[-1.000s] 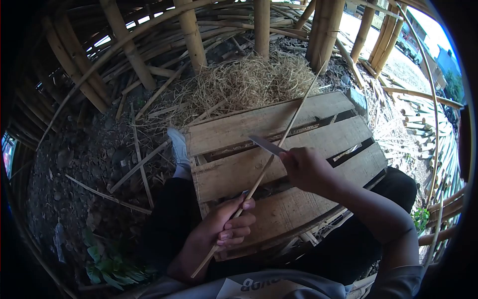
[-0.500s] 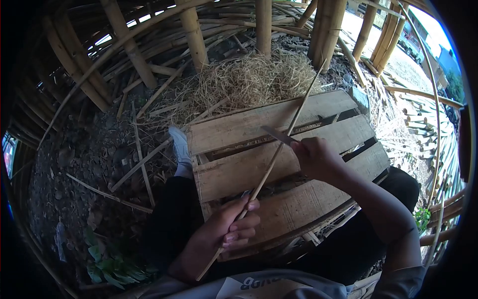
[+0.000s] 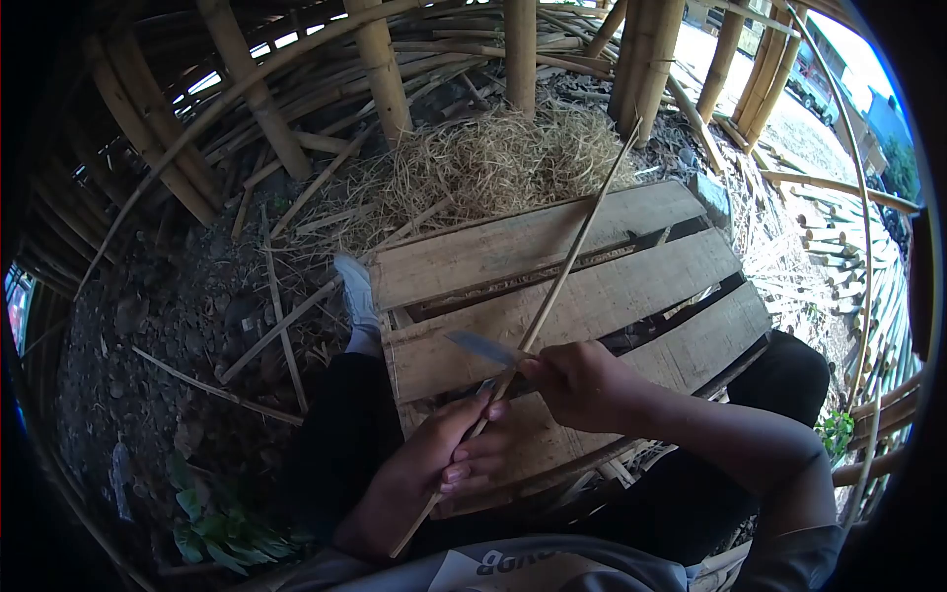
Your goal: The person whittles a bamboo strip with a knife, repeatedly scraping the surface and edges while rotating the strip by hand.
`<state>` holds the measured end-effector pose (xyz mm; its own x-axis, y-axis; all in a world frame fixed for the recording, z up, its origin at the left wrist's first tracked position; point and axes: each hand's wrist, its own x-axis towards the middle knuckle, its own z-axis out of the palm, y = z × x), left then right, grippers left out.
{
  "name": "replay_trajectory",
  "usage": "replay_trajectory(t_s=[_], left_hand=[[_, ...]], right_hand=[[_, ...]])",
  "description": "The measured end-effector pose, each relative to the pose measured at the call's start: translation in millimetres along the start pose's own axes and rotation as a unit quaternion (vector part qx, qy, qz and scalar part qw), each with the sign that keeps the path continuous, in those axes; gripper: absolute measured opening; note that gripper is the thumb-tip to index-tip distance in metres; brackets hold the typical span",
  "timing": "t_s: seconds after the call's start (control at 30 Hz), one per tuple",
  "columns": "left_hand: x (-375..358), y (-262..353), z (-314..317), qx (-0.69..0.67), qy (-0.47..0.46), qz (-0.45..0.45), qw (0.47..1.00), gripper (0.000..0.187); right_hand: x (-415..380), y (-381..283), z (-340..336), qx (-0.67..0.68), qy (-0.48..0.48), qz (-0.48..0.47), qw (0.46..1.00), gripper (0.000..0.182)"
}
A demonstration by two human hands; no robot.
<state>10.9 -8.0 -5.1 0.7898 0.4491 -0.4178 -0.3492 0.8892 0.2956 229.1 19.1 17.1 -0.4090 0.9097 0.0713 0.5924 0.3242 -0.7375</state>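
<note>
Slantwise, a long thin strip [image 3: 570, 259] passes over the slatted wooden table [image 3: 439, 268], its far tip reaching beyond the table's edge near a heap of straw-like shavings [image 3: 503, 163]. The left hand's [image 3: 442, 449] grip is wrapped around its lower part; the right hand's [image 3: 584, 385] grip holds a knife [image 3: 483, 347], blade crossing the strip just beyond the left fingers.

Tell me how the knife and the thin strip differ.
Length: the knife is short, while the strip is long, reaching past the far edge of the slatted wooden top.
Colour: the knife's blade is grey; the strip is tan.
Hold: the knife is in the right hand, while the strip runs through the left hand.
Shared: both are slender and held over the boards.
</note>
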Motion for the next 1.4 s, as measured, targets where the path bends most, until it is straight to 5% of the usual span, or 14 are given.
replay_trajectory(t_s=[0.03,0.1,0.17,0.27,0.37,0.5,0.57,0.6,0.7,0.77,1.4], left_hand=[[0,0,-1,-0.004,-0.008,0.000,1.000,0.029],[2,-2,-2,-0.013,-0.020,0.001,1.000,0.029],[2,-2,-1,-0.008,-0.035,0.017,0.999,0.027],[1,-3,1,0.024,0.001,0.009,1.000,0.029],[1,-3,2,-0.012,-0.008,0.005,1.000,0.028],[1,-2,2,0.015,-0.011,0.015,1.000,0.028],[-3,-5,6,0.056,0.029,0.020,0.998,0.028],[-4,-6,9,0.058,0.030,0.018,0.998,0.028],[-6,-6,13,0.082,0.050,0.027,0.995,0.029],[-7,-4,14,0.068,0.027,0.030,0.997,0.029],[-31,-4,25,0.179,0.042,0.044,0.982,0.028]], right_hand=[[3,4,-3,-0.005,0.011,-0.025,1.000,0.038],[19,8,-28,-0.039,0.018,0.163,0.986,0.038],[20,19,-28,-0.067,0.063,0.156,0.983,0.035],[-4,-10,-1,-0.027,0.000,-0.009,1.000,0.029],[3,5,-8,-0.060,0.046,-0.008,0.997,0.031],[19,16,-31,-0.096,0.072,0.129,0.984,0.037],[3,4,-9,-0.092,0.058,-0.014,0.994,0.035],[-4,-8,-3,-0.025,0.001,0.024,0.999,0.033],[0,5,-12,-0.057,0.040,-0.029,0.997,0.034],[12,18,-22,-0.091,0.086,0.092,0.988,0.039],[-10,-2,-15,-0.021,0.062,0.070,0.995,0.035]])
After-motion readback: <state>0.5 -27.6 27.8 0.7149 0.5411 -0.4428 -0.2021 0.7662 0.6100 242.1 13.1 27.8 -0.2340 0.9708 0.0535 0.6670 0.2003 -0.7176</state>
